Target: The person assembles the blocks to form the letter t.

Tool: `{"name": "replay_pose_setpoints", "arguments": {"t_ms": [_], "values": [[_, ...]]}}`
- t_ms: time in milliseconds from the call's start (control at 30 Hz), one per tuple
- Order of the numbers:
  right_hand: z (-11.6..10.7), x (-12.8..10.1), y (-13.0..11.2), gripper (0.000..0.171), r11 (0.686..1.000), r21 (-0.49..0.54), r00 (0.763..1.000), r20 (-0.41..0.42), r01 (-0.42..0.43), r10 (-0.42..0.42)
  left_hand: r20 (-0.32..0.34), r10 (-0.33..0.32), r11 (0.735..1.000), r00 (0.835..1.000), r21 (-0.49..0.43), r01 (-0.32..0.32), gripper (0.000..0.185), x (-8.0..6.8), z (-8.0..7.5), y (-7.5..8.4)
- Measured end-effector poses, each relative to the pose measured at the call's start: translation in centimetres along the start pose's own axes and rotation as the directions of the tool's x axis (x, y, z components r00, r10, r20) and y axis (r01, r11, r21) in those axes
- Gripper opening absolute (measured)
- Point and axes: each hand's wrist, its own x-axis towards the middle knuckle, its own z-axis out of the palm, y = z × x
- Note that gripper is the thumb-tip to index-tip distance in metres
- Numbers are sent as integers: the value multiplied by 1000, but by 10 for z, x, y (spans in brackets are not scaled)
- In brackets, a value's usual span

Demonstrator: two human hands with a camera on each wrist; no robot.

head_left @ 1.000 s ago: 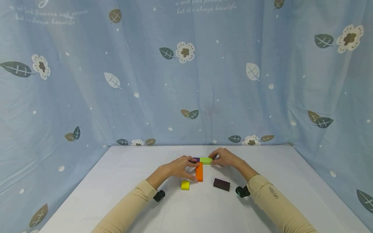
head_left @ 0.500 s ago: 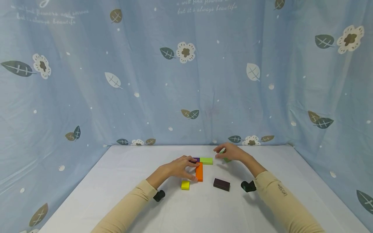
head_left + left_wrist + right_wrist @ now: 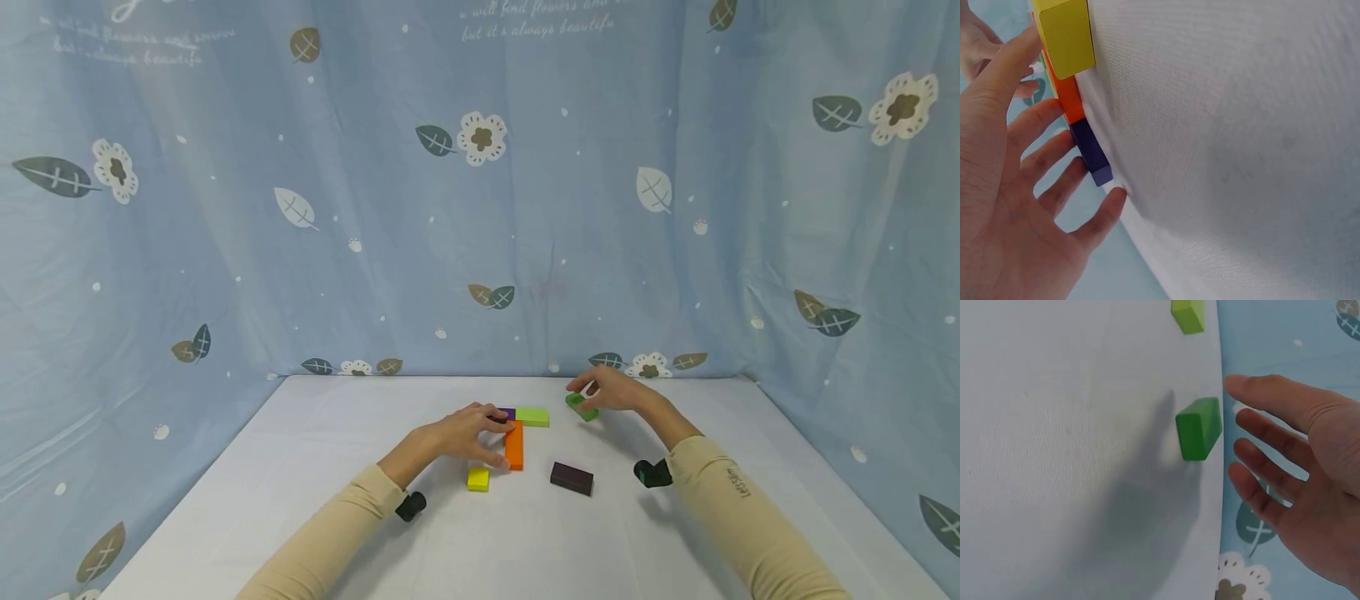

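Centrally, your left hand [image 3: 457,432] lies spread, gripping nothing, its fingertips at the purple block [image 3: 1089,147] and its thumb beside the orange block [image 3: 513,450]. Your right hand [image 3: 615,390], fingers loosely extended and holding nothing, hovers beside the green block [image 3: 1192,435], which rests on the table [image 3: 480,554] apart from the lime block [image 3: 532,417]. Nearer you lie the yellow block [image 3: 477,479] and dark brown block [image 3: 572,478].

Lit softly and fairly evenly. Shadowed with blurred edges on the tabletop [image 3: 1041,456] beside the right hand [image 3: 1329,503]; greyer in the wrist views.
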Motion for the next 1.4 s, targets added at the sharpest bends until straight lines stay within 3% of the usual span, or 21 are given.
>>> {"name": "replay_pose_setpoints", "arguments": {"t_ms": [633,933,1400], "values": [[5,-5,18,55,998,-2,997,61,56,-56,-5,10,1000,1000,1,-10,72,-1,0,1],[6,-3,22,56,1000,7,997,80,-5,5,-10,10,1000,1000,-2,-10,72,-1,0,0],[8,-6,25,53,1000,25,998,56,-13,12,-10,20,1000,1000,16,-20,73,1,2,-1]]}}
